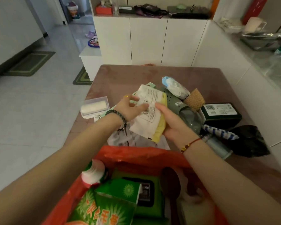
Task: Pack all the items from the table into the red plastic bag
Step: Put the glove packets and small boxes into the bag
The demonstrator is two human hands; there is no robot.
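Left fingers and right fingers grip a packet (white, yellow-edged).

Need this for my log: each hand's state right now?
Left hand: holds the white-and-yellow packet.
Right hand: holds the same packet.

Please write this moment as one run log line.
step: packing | left hand: holds white-and-yellow packet | right hand: holds same packet | red plastic bag: open, partly filled | table: not yet cleared

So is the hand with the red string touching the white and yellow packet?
Touching. The head view shows the right hand gripping the white and yellow packet along its yellow edge, with no gap between them.
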